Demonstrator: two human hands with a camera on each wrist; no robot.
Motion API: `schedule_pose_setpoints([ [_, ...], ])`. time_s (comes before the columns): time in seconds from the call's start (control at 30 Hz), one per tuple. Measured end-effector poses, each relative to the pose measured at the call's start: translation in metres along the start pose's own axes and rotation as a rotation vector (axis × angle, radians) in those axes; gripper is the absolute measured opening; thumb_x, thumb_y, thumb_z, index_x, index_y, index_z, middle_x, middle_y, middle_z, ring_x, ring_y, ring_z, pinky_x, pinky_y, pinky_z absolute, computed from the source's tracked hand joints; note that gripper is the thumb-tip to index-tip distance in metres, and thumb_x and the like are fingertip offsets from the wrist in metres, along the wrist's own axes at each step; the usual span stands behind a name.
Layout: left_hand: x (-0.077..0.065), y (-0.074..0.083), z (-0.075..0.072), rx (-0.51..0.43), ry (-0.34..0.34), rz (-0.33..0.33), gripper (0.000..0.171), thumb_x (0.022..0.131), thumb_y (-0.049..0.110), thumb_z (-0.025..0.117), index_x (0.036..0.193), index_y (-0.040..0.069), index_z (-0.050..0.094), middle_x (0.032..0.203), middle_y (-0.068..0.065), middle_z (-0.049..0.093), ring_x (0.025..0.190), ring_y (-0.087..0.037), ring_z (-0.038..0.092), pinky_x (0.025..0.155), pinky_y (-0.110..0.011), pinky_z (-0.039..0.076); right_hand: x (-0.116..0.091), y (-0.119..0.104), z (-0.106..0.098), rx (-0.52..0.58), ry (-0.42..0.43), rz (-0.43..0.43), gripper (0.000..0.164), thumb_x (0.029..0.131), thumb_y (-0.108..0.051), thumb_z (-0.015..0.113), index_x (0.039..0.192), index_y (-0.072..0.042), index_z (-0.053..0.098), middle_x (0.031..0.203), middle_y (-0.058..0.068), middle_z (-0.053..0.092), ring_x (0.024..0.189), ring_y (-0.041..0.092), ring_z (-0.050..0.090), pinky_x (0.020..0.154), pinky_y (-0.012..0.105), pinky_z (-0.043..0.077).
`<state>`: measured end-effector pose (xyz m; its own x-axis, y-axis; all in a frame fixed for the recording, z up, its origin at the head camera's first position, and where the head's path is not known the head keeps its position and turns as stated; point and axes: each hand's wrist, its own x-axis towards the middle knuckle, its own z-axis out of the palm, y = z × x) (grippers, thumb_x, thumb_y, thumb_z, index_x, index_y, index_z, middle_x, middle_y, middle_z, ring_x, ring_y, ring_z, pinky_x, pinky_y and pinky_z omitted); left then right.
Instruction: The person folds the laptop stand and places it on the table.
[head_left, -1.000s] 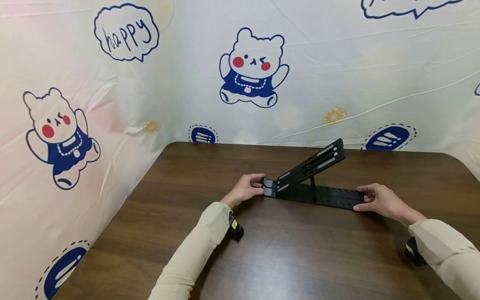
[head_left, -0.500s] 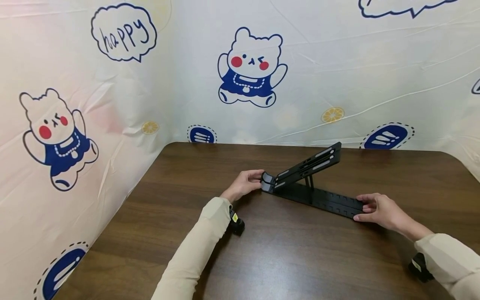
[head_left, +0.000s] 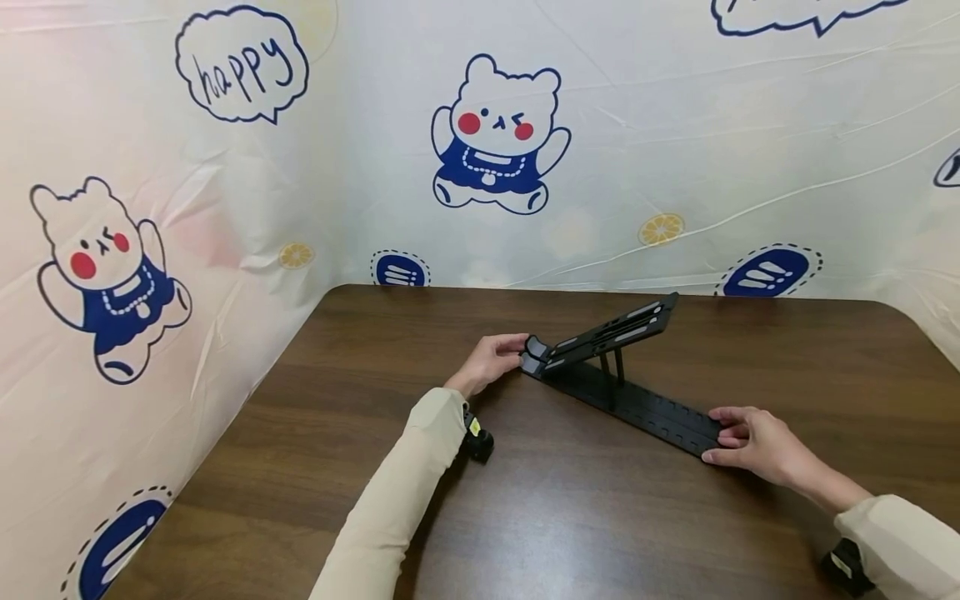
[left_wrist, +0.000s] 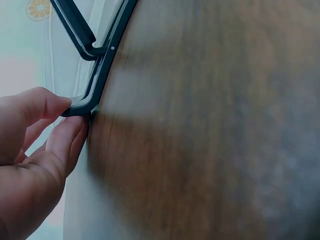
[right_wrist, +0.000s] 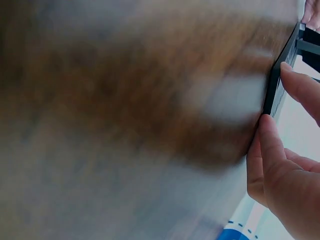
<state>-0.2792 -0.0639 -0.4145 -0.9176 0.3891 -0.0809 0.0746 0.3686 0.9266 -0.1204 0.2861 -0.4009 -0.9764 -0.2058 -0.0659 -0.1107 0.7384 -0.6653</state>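
Note:
A black folding laptop stand (head_left: pixel 645 406) stands on the brown table, its upper arms raised at a slant on short struts. It lies diagonally, the lipped end farther back on the left and the flat end nearer on the right. My left hand (head_left: pixel 486 365) pinches the grey-padded lip. In the left wrist view, that lip (left_wrist: pixel 80 106) sits between the fingers of my left hand (left_wrist: pixel 40 145). My right hand (head_left: pixel 765 448) holds the flat end of the base by its edges. The right wrist view shows my right hand (right_wrist: pixel 287 165) with fingertips against the base edge (right_wrist: pixel 274 85).
The wooden table (head_left: pixel 585 517) reaches back to a pale curtain (head_left: pixel 630 150) printed with cartoon bears. Another curtain side (head_left: pixel 232 333) runs along the table's left edge. Black wrist cameras sit at both cuffs.
The stand has turned on the table: its right end has come nearer with my right hand, its left end has shifted slightly back with my left. The raised arms look somewhat lower.

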Motion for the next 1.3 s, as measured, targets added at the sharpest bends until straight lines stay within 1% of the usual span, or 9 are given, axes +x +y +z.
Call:
schedule_pose_setpoints([
  [0.33,0.010,0.000,0.003,0.037,0.029,0.002,0.039,0.086,-0.002,0.053,0.124,0.006,0.052,0.119,-0.012,0.054,0.105,-0.021,0.051,0.080,-0.027,0.046,-0.007,-0.004,0.010,-0.025,0.032,0.003,0.062,0.068,-0.024,0.076,0.109,0.016,0.050,0.096,0.022,0.059,0.081,0.025,0.059,0.066,0.036,0.050],
  [0.43,0.013,0.001,0.004,0.041,0.033,0.020,0.038,0.086,-0.003,0.052,0.123,0.005,0.052,0.119,-0.013,0.054,0.105,-0.022,0.052,0.080,-0.027,0.046,-0.009,-0.006,0.013,-0.046,0.056,0.004,0.062,0.067,-0.024,0.077,0.107,0.015,0.051,0.092,0.019,0.060,0.079,0.023,0.059,0.063,0.032,0.050],
  [0.6,0.016,0.003,0.007,0.043,0.046,0.048,0.037,0.085,-0.005,0.051,0.122,0.002,0.053,0.117,-0.015,0.055,0.105,-0.024,0.052,0.079,-0.027,0.046,-0.014,-0.011,0.020,-0.069,0.107,0.012,0.061,0.064,-0.026,0.079,0.105,0.013,0.054,0.086,0.009,0.062,0.074,0.017,0.058,0.059,0.025,0.047],
  [0.83,0.019,0.005,0.010,0.042,0.071,0.029,0.036,0.085,-0.006,0.051,0.120,0.001,0.054,0.116,-0.014,0.056,0.105,-0.023,0.052,0.078,-0.025,0.045,-0.019,-0.019,0.026,-0.081,0.121,0.032,0.062,0.063,-0.028,0.079,0.102,0.013,0.055,0.079,0.004,0.061,0.071,0.015,0.057,0.059,0.026,0.045],
  [0.97,0.020,0.005,0.010,0.039,0.077,0.042,0.035,0.085,-0.007,0.051,0.119,0.000,0.055,0.116,-0.015,0.056,0.104,-0.023,0.052,0.078,-0.025,0.045,-0.020,-0.022,0.028,-0.088,0.127,0.036,0.061,0.062,-0.028,0.080,0.101,0.012,0.055,0.078,0.003,0.060,0.070,0.013,0.056,0.059,0.027,0.045],
  [1.13,0.021,0.006,0.011,0.055,0.080,0.042,0.034,0.086,-0.005,0.051,0.119,0.002,0.055,0.117,-0.014,0.055,0.106,-0.022,0.052,0.081,-0.027,0.045,-0.021,-0.025,0.029,-0.100,0.131,0.035,0.060,0.061,-0.028,0.080,0.100,0.011,0.056,0.078,0.002,0.060,0.069,0.012,0.056,0.059,0.027,0.045],
  [1.17,0.021,0.006,0.011,0.073,0.090,0.045,0.033,0.086,-0.004,0.052,0.118,0.003,0.056,0.117,-0.011,0.056,0.104,-0.019,0.053,0.080,-0.025,0.045,-0.021,-0.025,0.028,-0.099,0.131,0.031,0.060,0.061,-0.028,0.080,0.100,0.011,0.056,0.079,0.003,0.061,0.069,0.012,0.056,0.059,0.026,0.045],
  [1.23,0.021,0.006,0.012,0.082,0.099,0.038,0.033,0.086,-0.002,0.052,0.118,0.004,0.057,0.117,-0.010,0.056,0.104,-0.019,0.053,0.082,-0.027,0.045,-0.020,-0.025,0.026,-0.091,0.122,0.020,0.058,0.062,-0.027,0.080,0.099,0.011,0.057,0.082,0.006,0.061,0.070,0.013,0.057,0.059,0.025,0.046],
  [1.3,0.021,0.006,0.013,0.092,0.115,0.041,0.033,0.086,-0.002,0.052,0.118,0.005,0.057,0.116,-0.009,0.057,0.103,-0.019,0.053,0.082,-0.026,0.045,-0.019,-0.023,0.023,-0.076,0.096,0.000,0.056,0.063,-0.026,0.079,0.098,0.012,0.057,0.085,0.010,0.061,0.071,0.015,0.058,0.060,0.024,0.048],
])
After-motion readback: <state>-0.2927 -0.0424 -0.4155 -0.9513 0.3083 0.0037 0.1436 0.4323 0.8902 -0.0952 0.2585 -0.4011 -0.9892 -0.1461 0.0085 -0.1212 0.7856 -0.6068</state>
